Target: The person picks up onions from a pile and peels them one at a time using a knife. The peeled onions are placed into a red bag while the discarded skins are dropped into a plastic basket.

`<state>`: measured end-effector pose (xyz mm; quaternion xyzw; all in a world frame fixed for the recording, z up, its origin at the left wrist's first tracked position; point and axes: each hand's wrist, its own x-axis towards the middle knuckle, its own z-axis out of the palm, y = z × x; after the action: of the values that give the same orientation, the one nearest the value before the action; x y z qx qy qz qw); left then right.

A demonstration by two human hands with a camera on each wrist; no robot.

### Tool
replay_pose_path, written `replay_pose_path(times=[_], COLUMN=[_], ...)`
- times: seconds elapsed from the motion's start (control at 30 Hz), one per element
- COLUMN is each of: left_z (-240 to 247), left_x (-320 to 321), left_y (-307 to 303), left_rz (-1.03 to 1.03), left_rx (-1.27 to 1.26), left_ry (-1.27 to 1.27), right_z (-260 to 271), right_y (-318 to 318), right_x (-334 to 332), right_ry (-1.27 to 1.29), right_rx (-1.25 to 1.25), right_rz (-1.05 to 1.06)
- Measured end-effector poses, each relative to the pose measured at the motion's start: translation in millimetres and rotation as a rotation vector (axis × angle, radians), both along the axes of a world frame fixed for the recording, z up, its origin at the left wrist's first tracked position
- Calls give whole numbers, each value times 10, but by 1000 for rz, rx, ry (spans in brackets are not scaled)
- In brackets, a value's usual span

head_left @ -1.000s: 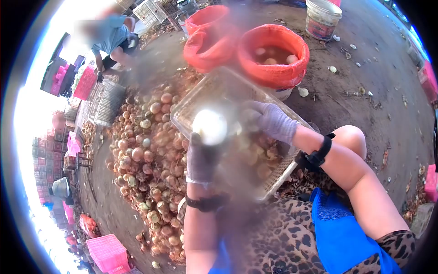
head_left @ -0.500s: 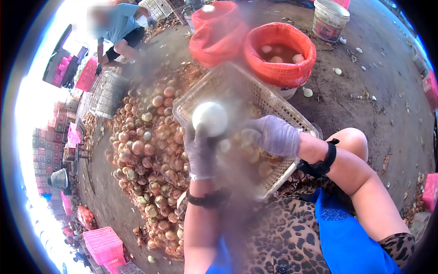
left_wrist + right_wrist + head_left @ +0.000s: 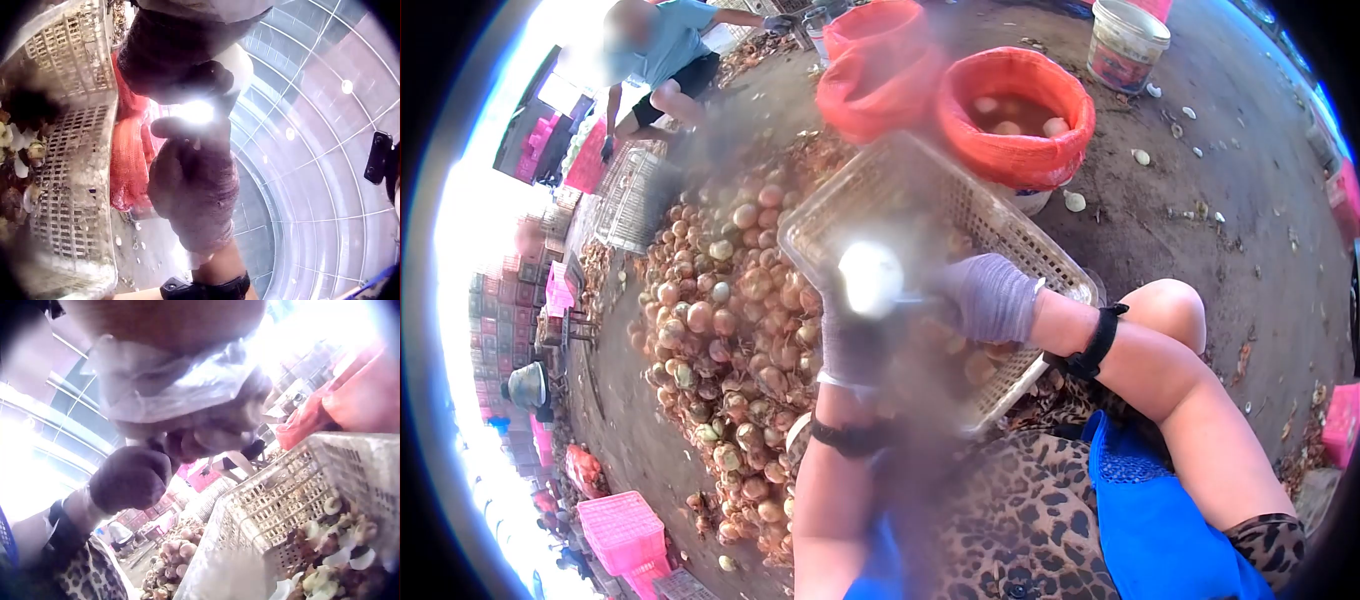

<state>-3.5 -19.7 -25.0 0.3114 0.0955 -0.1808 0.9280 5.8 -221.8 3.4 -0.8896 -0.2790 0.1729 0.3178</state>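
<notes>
My gloved left hand (image 3: 852,345) holds a peeled white onion (image 3: 870,278) over the crate; glare washes out its surface in the head view. Close beside the onion is my gloved right hand (image 3: 992,295), its fingers curled. A thin, pale blade of what looks like a small knife (image 3: 910,298) runs from the right hand toward the onion; its handle is hidden in the glove. In the left wrist view the right hand (image 3: 195,187) faces the onion (image 3: 239,65). Beneath both hands stands a pale plastic crate (image 3: 1055,277) containing peeled skins (image 3: 322,581).
A large heap of unpeeled onions (image 3: 725,350) lies left of the crate. Beyond it stand a red-lined bucket (image 3: 1065,170) with several onions in liquid, and red sacks (image 3: 870,100). Another person (image 3: 670,50) bends at the back left. Pink crates (image 3: 622,530) sit lower left.
The onion has moved slightly right and down, and the right hand has turned with its knuckles up, closer to it. The person at the back has moved rightward and stretched out an arm.
</notes>
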Motion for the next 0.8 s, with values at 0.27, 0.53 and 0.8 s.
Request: replay_pose_path(times=[0.27,0.53,0.8], left_z=[427,474,492], left_x=[-118,-163,-172], left_y=[-52,-14,32], left_rz=[-282,-324,-232], left_rx=[-73,-237,-109], left_ry=[-84,-19,65], right_z=[-240,-69,62], right_y=[-145,-71,-209], right_x=[143,21,124], right_ry=[484,287,466], right_rx=[487,450,507], right_rz=[195,-1,132])
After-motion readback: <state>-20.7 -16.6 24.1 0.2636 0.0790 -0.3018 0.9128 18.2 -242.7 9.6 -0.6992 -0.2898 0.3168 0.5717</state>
